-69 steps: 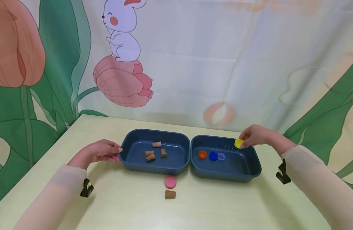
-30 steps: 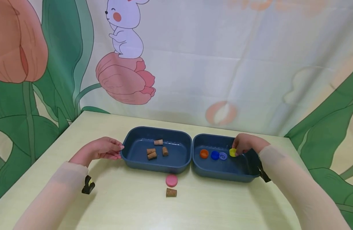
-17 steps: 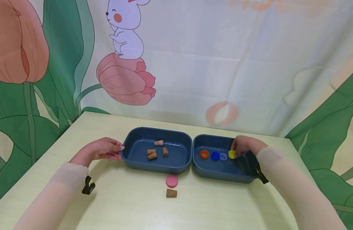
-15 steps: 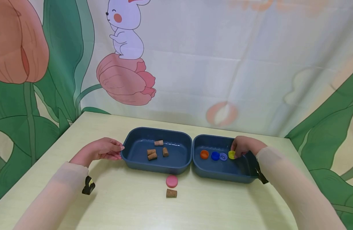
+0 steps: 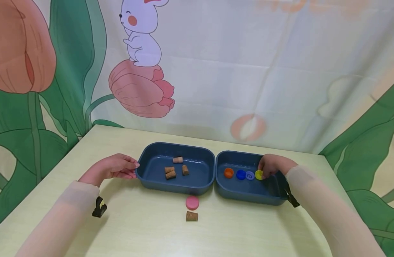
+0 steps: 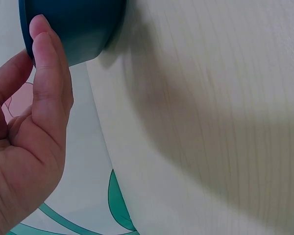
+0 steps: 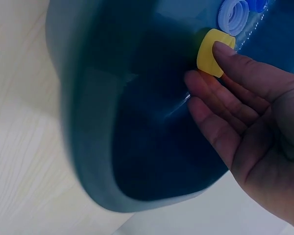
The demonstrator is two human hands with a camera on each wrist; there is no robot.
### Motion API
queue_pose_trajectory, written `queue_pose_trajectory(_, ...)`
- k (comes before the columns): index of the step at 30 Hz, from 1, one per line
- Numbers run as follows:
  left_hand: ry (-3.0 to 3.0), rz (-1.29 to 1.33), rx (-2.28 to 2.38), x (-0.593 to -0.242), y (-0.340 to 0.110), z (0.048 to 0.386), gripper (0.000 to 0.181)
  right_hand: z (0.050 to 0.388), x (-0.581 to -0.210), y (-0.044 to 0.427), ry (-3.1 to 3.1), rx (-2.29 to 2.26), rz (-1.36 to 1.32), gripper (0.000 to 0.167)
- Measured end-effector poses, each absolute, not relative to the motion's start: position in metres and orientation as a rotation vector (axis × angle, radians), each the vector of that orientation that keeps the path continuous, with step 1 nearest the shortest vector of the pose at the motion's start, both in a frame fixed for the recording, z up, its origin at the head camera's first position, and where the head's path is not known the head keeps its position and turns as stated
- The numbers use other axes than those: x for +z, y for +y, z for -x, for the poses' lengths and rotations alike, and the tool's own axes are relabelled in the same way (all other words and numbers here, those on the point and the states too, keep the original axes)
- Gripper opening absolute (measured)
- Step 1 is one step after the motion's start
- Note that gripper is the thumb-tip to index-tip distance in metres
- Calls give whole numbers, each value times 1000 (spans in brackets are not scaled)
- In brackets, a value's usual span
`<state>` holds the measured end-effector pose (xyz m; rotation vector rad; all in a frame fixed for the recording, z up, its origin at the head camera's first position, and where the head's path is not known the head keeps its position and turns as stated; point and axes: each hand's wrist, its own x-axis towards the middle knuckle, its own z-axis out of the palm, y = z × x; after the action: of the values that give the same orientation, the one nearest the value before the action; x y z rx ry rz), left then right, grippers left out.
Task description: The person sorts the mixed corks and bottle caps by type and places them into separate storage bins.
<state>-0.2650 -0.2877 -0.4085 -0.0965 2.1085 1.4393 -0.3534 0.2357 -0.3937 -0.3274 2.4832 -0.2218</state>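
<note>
My left hand (image 5: 118, 166) holds the left end of a dark blue tray (image 5: 171, 187), thumb at the rim and fingers against the outer wall. In the left wrist view, the fingers (image 6: 46, 63) lie on that wall. Several corks (image 5: 170, 174) lie inside this tray. My right hand (image 5: 271, 165) reaches down into a second blue tray (image 5: 248, 198) and pinches a yellow bottle cap (image 5: 258, 174) near its floor. Thumb and fingertips on the yellow cap (image 7: 211, 55) show in the right wrist view. Beside it lie a pale purple cap (image 5: 249, 175), a blue cap (image 5: 241, 174) and an orange cap (image 5: 228, 173).
A pink cap (image 5: 192, 202) and a single cork (image 5: 192, 216) lie on the pale wooden table (image 5: 145, 228) in front of the trays. The two trays stand side by side. Behind the table hangs a printed cloth (image 5: 210, 71) with flowers and a rabbit.
My right hand has brought the yellow cap from the right tray's back rim down into the tray, beside the purple cap. The left hand keeps its place at the left tray.
</note>
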Motion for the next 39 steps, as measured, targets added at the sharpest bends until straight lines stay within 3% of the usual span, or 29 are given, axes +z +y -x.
queue_pose_trajectory(25, 2103, 99, 1445, -410, -288, 265, 21, 349, -399, 235, 2432, -253, 296, 16)
queue_pose_trajectory(39, 2109, 105, 1442, -408, -287, 264, 24, 347, -390, 239, 2403, -265, 289, 40)
